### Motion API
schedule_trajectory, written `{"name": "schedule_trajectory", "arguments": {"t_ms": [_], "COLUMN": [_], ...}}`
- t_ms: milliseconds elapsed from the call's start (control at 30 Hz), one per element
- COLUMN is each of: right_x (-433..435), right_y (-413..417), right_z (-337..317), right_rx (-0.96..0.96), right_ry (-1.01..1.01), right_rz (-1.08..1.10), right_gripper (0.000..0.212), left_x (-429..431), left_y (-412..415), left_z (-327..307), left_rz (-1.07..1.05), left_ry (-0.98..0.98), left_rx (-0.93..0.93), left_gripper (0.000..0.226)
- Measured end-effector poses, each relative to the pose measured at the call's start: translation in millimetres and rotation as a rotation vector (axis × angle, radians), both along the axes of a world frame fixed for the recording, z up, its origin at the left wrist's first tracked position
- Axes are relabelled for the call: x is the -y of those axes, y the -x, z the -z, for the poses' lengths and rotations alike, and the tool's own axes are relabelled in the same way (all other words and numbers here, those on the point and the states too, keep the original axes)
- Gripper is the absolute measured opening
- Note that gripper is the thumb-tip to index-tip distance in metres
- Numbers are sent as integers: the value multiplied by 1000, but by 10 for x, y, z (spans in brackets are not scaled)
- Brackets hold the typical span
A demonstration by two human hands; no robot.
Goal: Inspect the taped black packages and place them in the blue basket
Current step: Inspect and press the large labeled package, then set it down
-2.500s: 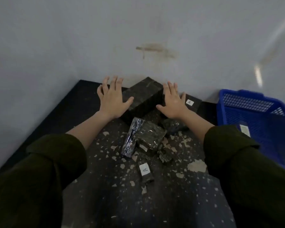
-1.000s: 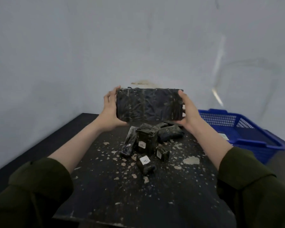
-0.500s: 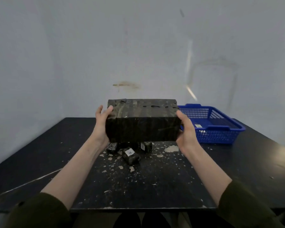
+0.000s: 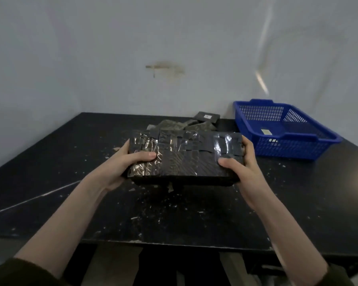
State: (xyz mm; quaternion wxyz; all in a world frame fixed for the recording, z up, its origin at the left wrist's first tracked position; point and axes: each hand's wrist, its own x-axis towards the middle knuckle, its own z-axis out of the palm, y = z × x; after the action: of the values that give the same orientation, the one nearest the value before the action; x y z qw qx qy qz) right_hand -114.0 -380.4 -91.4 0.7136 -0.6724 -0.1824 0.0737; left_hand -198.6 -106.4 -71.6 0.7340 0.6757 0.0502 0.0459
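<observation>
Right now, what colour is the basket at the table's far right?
The basket is bright blue with latticed walls, seen best in the head view.

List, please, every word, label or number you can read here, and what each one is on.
Nothing here can be read.
White label on the small package at the back: too small to read.
Pale label in the basket: blurred, unreadable.
Big package held by the left hand and right hand: only tape, no text seen.
</observation>
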Motion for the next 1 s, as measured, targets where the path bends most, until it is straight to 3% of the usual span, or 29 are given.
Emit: {"name": "schedule_trajectory", "arguments": {"t_ms": [100, 267, 333, 433, 600, 700, 800, 900, 1000], "right_x": [-34, -29, -39, -55, -65, -100, -129, -206, -315], "right_y": [30, 31, 25, 28, 33, 105, 194, 218, 152], "right_z": [2, 31, 21, -9, -40, -35, 13, 107, 197], "right_rx": [28, 46, 80, 109, 107, 174, 554, 1046, 1197], "right_ry": [170, 236, 275, 285, 314, 450, 743, 1007, 1071], "right_rz": [75, 95, 86, 86, 107, 166, 275, 182, 153], "right_gripper": [101, 82, 78, 79, 74, 74, 86, 88, 78], "left_x": [35, 82, 65, 81, 270, 368, 378, 345, 352], "left_y": [55, 86, 88, 133, 220, 177, 91, 32, 12], "left_z": [154, 215, 199, 190, 198, 324, 394, 374, 371], "left_rz": [-35, -41, -71, -152, -294, -217, -250, -265, -257], "left_ry": [43, 44, -41, -391, -1191, -1618, -1782, -1787, -1804], "left_rx": [-1, 16, 19, 90, 566, 566, 579, 637, 648], "left_gripper": [116, 112, 116, 115, 65, 77, 72, 64, 62]}}
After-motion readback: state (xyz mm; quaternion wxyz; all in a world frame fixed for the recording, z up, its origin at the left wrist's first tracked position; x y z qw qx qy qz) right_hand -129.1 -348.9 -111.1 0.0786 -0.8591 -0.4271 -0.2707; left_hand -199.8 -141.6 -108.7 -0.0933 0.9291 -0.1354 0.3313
